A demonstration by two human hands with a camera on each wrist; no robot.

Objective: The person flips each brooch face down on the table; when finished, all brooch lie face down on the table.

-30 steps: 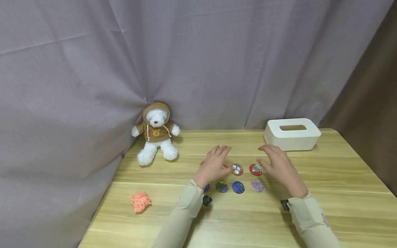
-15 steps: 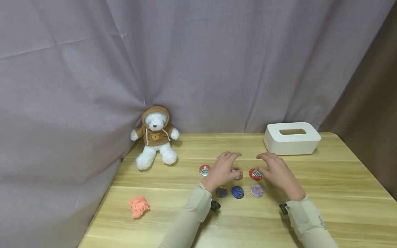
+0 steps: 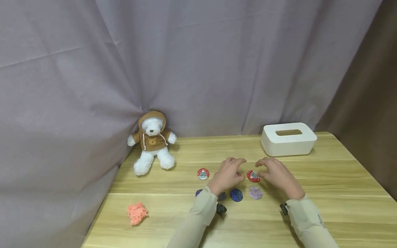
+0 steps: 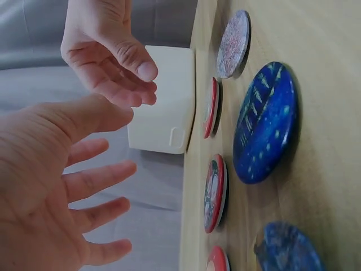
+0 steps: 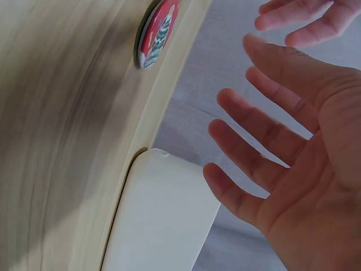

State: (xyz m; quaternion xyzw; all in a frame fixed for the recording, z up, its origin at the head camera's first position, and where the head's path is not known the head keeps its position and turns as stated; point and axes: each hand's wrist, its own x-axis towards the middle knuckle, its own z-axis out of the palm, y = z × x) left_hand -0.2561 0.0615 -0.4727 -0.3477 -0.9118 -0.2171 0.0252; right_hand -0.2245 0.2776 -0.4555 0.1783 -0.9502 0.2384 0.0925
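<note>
Two rows of round, glossy button badges lie flat on the wooden table (image 3: 242, 222). My left hand (image 3: 227, 175) hovers over the middle of the rows with fingers spread, and it hides some badges in the head view. Nothing is in its grasp. My right hand (image 3: 277, 175), also empty with loosely bent fingers, hovers beside the right red tree badge (image 3: 253, 176). A gap separates the two hands. Nearer me are a pale purple badge (image 3: 255, 193) and a blue badge (image 4: 266, 122). Another red tree badge (image 3: 203, 174) lies left of my left hand.
A white tissue box (image 3: 289, 139) stands at the back right. At the back left sits a white teddy bear (image 3: 152, 139) in a brown hoodie. A bundle of coral yarn (image 3: 137, 213) lies at the front left. Grey curtain (image 3: 198, 69) hangs behind the table.
My left hand has moved right, closer to my right hand, uncovering the left red tree badge. My right hand has barely moved. The head view has tilted slightly; the badges stay where they were.
</note>
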